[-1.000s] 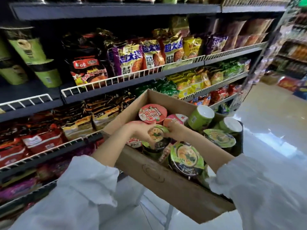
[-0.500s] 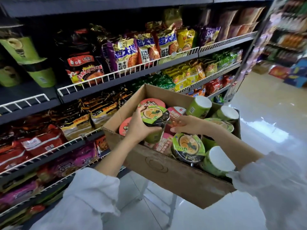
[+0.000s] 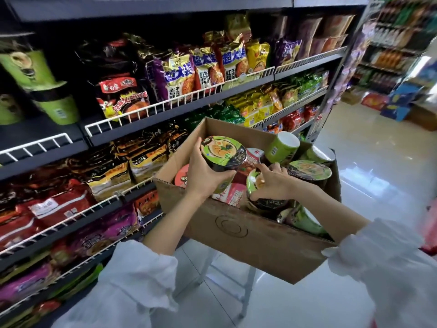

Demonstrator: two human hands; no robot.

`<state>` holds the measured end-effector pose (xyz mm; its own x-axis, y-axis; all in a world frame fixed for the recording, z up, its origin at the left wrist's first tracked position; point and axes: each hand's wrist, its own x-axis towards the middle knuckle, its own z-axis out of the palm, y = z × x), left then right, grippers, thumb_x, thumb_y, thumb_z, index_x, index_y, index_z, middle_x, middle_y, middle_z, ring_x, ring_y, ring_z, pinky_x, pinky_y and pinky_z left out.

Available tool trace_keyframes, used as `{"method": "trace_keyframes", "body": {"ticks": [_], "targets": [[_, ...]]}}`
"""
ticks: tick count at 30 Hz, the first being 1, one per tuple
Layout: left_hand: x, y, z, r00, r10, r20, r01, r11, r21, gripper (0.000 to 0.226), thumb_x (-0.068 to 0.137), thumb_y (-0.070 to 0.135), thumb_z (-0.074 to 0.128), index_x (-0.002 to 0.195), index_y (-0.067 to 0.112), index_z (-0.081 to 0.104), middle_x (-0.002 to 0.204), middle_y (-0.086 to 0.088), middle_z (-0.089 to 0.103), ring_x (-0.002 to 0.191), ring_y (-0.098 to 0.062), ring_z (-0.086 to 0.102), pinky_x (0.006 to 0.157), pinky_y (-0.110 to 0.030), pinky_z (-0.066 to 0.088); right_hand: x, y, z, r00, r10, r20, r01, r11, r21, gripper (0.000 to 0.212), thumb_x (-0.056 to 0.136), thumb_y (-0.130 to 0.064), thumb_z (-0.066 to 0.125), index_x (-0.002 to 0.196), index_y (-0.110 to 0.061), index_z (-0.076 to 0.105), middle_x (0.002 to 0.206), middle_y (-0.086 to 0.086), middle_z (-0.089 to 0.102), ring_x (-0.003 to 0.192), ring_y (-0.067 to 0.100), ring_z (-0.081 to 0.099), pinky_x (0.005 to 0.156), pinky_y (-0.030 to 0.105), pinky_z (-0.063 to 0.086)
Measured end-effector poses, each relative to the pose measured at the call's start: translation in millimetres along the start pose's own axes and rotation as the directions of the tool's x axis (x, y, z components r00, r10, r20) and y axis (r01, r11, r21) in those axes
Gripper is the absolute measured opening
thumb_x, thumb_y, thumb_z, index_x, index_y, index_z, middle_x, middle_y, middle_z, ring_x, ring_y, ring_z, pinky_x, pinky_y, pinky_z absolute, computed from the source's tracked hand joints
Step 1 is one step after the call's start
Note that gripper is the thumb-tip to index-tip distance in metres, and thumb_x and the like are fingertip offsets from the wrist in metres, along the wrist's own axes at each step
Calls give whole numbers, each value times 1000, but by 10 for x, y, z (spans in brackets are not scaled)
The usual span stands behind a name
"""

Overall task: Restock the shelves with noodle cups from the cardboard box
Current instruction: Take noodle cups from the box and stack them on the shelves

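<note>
1. Left hand (image 3: 203,179) wrapped around a green noodle cup (image 3: 222,155), thumb across the front of its side, fingers curled behind; cup lifted above the near-left corner of the cardboard box (image 3: 238,229), lid tilted toward the camera.
2. Right hand (image 3: 272,185) laid over a second green cup (image 3: 256,185) inside the box near the front wall, fingers spread and curved over the lid and rim, forefinger stretched toward the held cup; hard to tell whether gripping firmly or only resting.
3. Box open-topped, tilted, resting on a pale metal stand (image 3: 248,287) over a glossy tiled floor (image 3: 369,176).
4. Inside, along the far wall: a green cup on its side (image 3: 281,150), white base facing up and right; near the right wall, another green lidded cup (image 3: 308,172), lid up.
5. Red-lidded bowls (image 3: 183,179) at the left wall beneath the left hand, red packaging between the two hands.
6. More green cups at the near-right corner (image 3: 305,220), partly hidden behind the right forearm.
7. Shelving (image 3: 151,119) just left of the box, white wire rails along the front edges, stocked with bagged noodles.
8. At the far-left end of the upper shelf, tall green cups (image 3: 58,107) stacked two high.
9. White ruffled sleeves (image 3: 132,285) pushed up on both forearms.
</note>
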<state>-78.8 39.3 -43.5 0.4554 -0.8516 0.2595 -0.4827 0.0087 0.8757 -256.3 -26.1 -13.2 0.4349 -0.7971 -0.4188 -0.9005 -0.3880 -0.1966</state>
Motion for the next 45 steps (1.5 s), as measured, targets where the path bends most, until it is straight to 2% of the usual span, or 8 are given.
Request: {"method": "trace_keyframes", "body": {"ticks": [11,14,19,23,27,31,37,45], "targets": [[252,266,-728,884,22,-468,48,989,137,116,65,39,83,150,13,8,146,-8,25,138,-21,24,113,-35,26,246,-658,-758,807,-306,-505,454,869,198,61,84,-47,56,141,-29,42,139,7,39,132,28,31,108,49,32],[215,204,-1094,796,-17,-605,104,989,109,115,65,35,84,150,15,9,148,-9,25,140,-23,23,113,-38,27,293,-1068,-876,723,-426,-544,586,795,157,57,83,-47,58,137,-31,47,140,4,43,131,28,33,107,51,33],[146,27,-1883,661,-1,-750,120,987,105,108,66,24,85,149,17,16,140,-11,29,128,-17,30,93,-10,24,345,-2023,-978,577,-598,-557,757,647,89,60,76,-59,51,131,-34,51,139,0,49,131,28,37,106,52,34],[225,-214,-2643,608,16,-794,166,975,147,84,68,22,84,136,14,35,133,-12,31,118,-21,41,83,-6,25,456,-2943,-954,499,-676,-542,817,575,36,64,69,-66,48,126,-36,55,133,-4,55,123,27,44,101,51,38],[441,-512,-3448,633,51,-772,188,958,217,75,65,22,84,128,14,45,130,-10,38,117,-21,45,84,-6,29,584,-3807,-897,478,-687,-547,838,544,49,69,64,-69,45,123,-35,57,129,-5,56,120,27,46,98,50,43],[742,-800,-4177,656,36,-754,434,799,415,78,61,56,77,127,27,45,128,-4,51,120,-30,41,94,-40,38,728,-4480,-923,485,-658,-576,835,544,81,69,66,-69,48,125,-33,57,130,-3,57,124,28,47,100,52,41],[1188,-1227,-4654,798,-135,-588,378,871,313,70,60,47,83,117,26,48,119,-4,53,112,-25,52,84,-31,41,984,-5057,-1085,470,-602,-645,830,549,93,71,62,-71,48,120,-33,60,121,-3,63,108,30,58,90,53,49],[1585,-1587,-4625,896,-302,-326,405,858,317,84,64,44,82,134,27,37,133,-7,41,122,-27,48,100,-35,40,1202,-5661,-1354,389,-666,-636,826,558,-78,75,60,-69,41,121,-31,60,126,-1,59,119,27,51,99,51,42]]}}
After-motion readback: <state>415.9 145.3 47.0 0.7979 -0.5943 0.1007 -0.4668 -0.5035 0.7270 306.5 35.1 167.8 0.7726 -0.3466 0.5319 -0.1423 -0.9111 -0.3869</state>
